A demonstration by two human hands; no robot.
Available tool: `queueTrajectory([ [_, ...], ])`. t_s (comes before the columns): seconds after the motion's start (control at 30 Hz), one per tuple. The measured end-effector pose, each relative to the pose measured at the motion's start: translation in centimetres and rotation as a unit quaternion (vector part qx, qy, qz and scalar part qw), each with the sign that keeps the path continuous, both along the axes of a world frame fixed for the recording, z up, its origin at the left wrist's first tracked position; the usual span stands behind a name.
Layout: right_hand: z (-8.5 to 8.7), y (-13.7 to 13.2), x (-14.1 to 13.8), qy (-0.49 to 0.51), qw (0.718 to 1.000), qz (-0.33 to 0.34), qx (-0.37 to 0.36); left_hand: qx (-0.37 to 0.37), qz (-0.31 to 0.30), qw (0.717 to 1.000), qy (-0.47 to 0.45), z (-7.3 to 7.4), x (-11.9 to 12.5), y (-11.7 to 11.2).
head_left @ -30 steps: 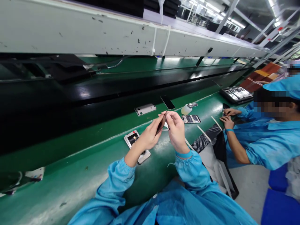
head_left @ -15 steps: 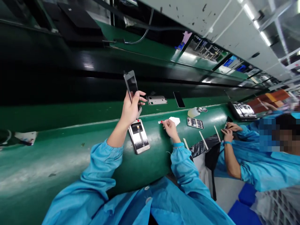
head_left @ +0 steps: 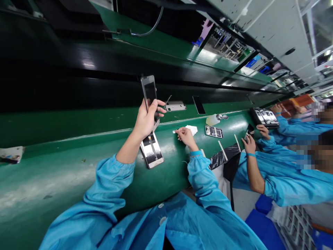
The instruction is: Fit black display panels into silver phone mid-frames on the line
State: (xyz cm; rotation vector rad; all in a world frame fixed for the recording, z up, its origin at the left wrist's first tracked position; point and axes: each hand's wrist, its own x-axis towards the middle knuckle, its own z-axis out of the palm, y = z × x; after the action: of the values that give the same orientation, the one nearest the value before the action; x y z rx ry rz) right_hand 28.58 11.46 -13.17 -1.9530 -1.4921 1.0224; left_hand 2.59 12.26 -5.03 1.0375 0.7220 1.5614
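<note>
My left hand [head_left: 146, 119] is raised over the bench edge, wrapped round a smartphone [head_left: 150, 90] whose dark side faces me. A thin stick [head_left: 169, 98] shows by its fingertips; I cannot tell if it is held. Below that hand a phone part [head_left: 153, 152], with a pale frame and a flex cable on its back, lies on the green bench. My right hand [head_left: 186, 135] is low over the bench, thumb and fingers pinching a small pale strip [head_left: 174, 132]. Close behind it lies a crumpled white wipe [head_left: 191, 129].
Behind lie a silver phone frame [head_left: 177, 105] and a dark screen panel [head_left: 198, 105]. To the right are a bottle [head_left: 212, 120], an opened phone [head_left: 213, 131], black film with pale strips [head_left: 223, 156] and a black tray of phones [head_left: 265, 117]. A co-worker's hands [head_left: 250, 143] work beyond.
My right hand has shifted slightly left with the strip; the red bit on the strip no longer shows. The phone in my left hand has turned a little more upright. The camera view has shifted.
</note>
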Motion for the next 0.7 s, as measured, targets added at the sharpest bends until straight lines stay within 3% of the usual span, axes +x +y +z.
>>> queueTrajectory([
  [0.2,-0.3,-1.4,-1.7,-0.113,0.991,-0.061,0.032,0.0,-0.002,1.0,0.01,-0.2,0.7,0.0],
  [0.33,-0.3,-2.4,-2.8,-0.106,0.987,-0.103,0.06,-0.022,0.0,0.999,0.047,-0.8,1.5,0.0],
  [0.47,0.5,-1.9,-3.5,0.002,0.99,-0.102,0.098,-0.015,-0.006,0.996,0.093,-1.3,1.8,-0.2],
  [0.57,1.1,-0.8,-4.9,0.14,0.983,-0.058,0.103,-0.007,-0.024,0.991,0.135,-1.4,2.0,-0.4],
  [0.7,0.8,0.0,-7.7,0.332,0.941,0.03,0.051,-0.011,-0.06,0.979,0.196,-2.2,2.6,-0.9],
])
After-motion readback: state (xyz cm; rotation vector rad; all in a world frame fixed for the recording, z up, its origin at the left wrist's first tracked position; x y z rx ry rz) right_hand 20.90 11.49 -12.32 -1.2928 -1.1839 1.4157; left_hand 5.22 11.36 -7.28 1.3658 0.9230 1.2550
